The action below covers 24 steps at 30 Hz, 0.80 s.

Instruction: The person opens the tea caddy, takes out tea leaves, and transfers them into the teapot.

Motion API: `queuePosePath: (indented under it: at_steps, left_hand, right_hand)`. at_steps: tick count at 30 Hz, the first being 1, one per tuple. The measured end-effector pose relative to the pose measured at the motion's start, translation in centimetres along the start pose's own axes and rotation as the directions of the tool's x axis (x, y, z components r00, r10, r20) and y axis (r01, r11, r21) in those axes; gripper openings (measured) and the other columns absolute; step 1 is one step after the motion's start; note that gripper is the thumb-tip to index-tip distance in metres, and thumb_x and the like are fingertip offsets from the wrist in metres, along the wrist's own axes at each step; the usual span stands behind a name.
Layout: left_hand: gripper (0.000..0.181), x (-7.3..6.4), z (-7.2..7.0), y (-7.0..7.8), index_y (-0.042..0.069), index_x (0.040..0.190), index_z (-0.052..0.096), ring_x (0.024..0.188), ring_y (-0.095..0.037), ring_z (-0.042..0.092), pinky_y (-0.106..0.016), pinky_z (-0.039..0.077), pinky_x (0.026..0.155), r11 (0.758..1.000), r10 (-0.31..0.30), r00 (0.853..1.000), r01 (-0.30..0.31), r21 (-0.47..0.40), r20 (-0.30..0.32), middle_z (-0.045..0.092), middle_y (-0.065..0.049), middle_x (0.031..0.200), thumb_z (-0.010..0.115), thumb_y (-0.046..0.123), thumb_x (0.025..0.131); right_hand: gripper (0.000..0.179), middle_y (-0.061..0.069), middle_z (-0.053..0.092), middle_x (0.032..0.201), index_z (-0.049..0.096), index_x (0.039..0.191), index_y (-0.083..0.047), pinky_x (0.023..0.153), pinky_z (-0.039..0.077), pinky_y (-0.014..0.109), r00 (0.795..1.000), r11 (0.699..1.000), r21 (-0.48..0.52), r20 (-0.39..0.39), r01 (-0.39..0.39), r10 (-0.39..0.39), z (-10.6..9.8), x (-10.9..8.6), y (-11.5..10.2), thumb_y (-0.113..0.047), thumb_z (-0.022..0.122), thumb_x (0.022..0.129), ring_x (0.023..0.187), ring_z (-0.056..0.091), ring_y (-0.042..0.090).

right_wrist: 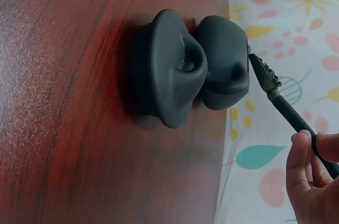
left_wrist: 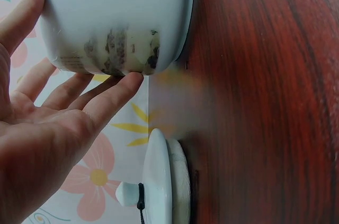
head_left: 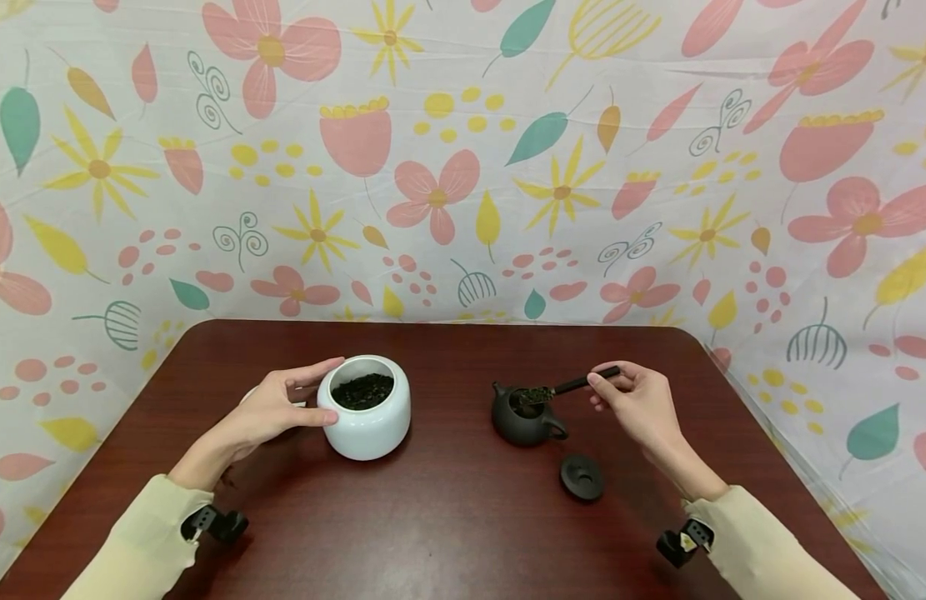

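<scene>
A white jar (head_left: 375,434) with dark tea leaves (head_left: 363,391) in it stands upright on the left of the table. My left hand (head_left: 271,408) holds its left side between thumb and fingers. Between thumb and fingertips, my right hand (head_left: 637,402) pinches the dark handle of a tea scoop (head_left: 592,379). The scoop's leaf-filled head lies over the mouth of a small black teapot (head_left: 521,429); in the right wrist view its tip (right_wrist: 258,69) meets the rim. Near the teapot's handle, its black lid (head_left: 582,477) rests on the table.
In the left wrist view, a white jar lid (left_wrist: 157,179) with a knob and black cord lies beside the jar, mostly behind my left hand in the head view. A flower-patterned cloth (head_left: 463,208) hangs behind the brown table (head_left: 402,525).
</scene>
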<state>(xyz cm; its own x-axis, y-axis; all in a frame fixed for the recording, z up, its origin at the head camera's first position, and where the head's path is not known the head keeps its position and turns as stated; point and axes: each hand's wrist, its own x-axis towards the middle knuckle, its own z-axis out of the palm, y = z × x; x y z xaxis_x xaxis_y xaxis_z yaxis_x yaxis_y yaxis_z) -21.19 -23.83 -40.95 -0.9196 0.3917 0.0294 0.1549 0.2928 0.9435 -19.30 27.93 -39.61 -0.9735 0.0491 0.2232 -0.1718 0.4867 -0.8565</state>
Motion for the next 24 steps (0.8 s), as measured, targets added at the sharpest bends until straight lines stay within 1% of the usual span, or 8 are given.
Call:
queuePosePath:
  at_steps: [5, 10, 16, 17, 19, 21, 24]
  left_hand:
    - [0.081, -0.04, 0.00, -0.01, 0.016, 0.159, 0.051, 0.145, -0.038, 0.046, -0.065, 0.033, 0.114, 1.000, 0.001, 1.000, -0.001, 0.001, -0.001, 0.053, -0.006, 0.156, 0.089, 0.017, 0.088]
    - [0.081, -0.08, 0.00, 0.00, 0.016, 0.159, 0.050, 0.145, -0.038, 0.046, -0.065, 0.033, 0.115, 1.000, 0.000, 1.000, 0.000, 0.004, 0.000, 0.053, -0.007, 0.157, 0.089, 0.018, 0.088]
    - [0.081, -0.13, 0.06, -0.08, 0.017, 0.159, 0.050, 0.144, -0.037, 0.047, -0.060, 0.035, 0.114, 1.000, -0.001, 1.000, 0.001, -0.011, 0.010, 0.053, -0.007, 0.156, 0.088, 0.016, 0.088]
    - [0.081, -0.11, 0.08, -0.12, 0.017, 0.159, 0.050, 0.144, -0.036, 0.047, -0.059, 0.036, 0.114, 1.000, 0.001, 1.000, -0.001, -0.011, 0.013, 0.054, -0.007, 0.156, 0.088, 0.017, 0.088]
    - [0.081, -0.07, 0.11, -0.17, 0.017, 0.159, 0.051, 0.144, -0.036, 0.047, -0.054, 0.038, 0.113, 1.000, 0.004, 1.000, -0.003, -0.015, 0.017, 0.054, -0.006, 0.155, 0.088, 0.016, 0.088]
    - [0.081, 0.00, 0.12, -0.19, 0.017, 0.159, 0.050, 0.144, -0.035, 0.048, -0.045, 0.042, 0.112, 1.000, 0.009, 1.000, -0.009, -0.018, 0.018, 0.054, -0.006, 0.155, 0.089, 0.016, 0.088]
    - [0.082, 0.00, 0.08, -0.19, 0.015, 0.159, 0.050, 0.143, -0.035, 0.048, -0.031, 0.045, 0.107, 1.000, 0.014, 1.000, -0.013, -0.021, 0.015, 0.055, -0.006, 0.155, 0.089, 0.016, 0.088]
  right_hand:
    - [0.023, 0.012, 0.077, 0.087, 0.071, 0.115, 0.003, 0.065, 0.061, 0.030, 1.000, 0.999, -0.035, -0.002, 0.029, -0.030, 0.20, -0.06, -0.17, -0.017, 0.070, 0.104, 0.070, 0.073, 0.015]
    - [0.020, 0.009, 0.077, 0.082, 0.072, 0.113, 0.001, 0.063, 0.059, 0.029, 0.997, 0.993, -0.087, -0.002, 0.081, -0.082, 0.38, -0.02, -0.30, -0.017, 0.071, 0.104, 0.068, 0.072, 0.015]
    - [0.015, 0.002, 0.075, 0.076, 0.073, 0.111, -0.003, 0.058, 0.056, 0.029, 0.990, 0.978, -0.155, -0.002, 0.137, -0.139, 0.61, -0.01, -0.17, -0.015, 0.072, 0.103, 0.070, 0.072, 0.027]
    - [0.014, 0.002, 0.074, 0.075, 0.073, 0.111, -0.004, 0.057, 0.055, 0.029, 0.989, 0.976, -0.164, -0.002, 0.144, -0.146, 0.64, -0.01, -0.15, -0.015, 0.072, 0.103, 0.070, 0.072, 0.029]
    - [0.012, 0.000, 0.074, 0.074, 0.073, 0.110, -0.005, 0.055, 0.054, 0.030, 0.987, 0.971, -0.181, -0.005, 0.156, -0.159, 0.69, 0.00, -0.13, -0.014, 0.072, 0.103, 0.069, 0.071, 0.027]
    - [0.011, 0.001, 0.073, 0.074, 0.073, 0.109, -0.006, 0.053, 0.052, 0.030, 0.984, 0.966, -0.192, -0.012, 0.170, -0.176, 0.76, 0.07, -0.17, -0.014, 0.072, 0.103, 0.067, 0.070, 0.022]
    - [0.009, 0.005, 0.074, 0.074, 0.073, 0.108, -0.006, 0.051, 0.050, 0.030, 0.980, 0.959, -0.209, -0.018, 0.190, -0.198, 0.88, 0.20, -0.35, -0.014, 0.073, 0.103, 0.065, 0.067, 0.014]
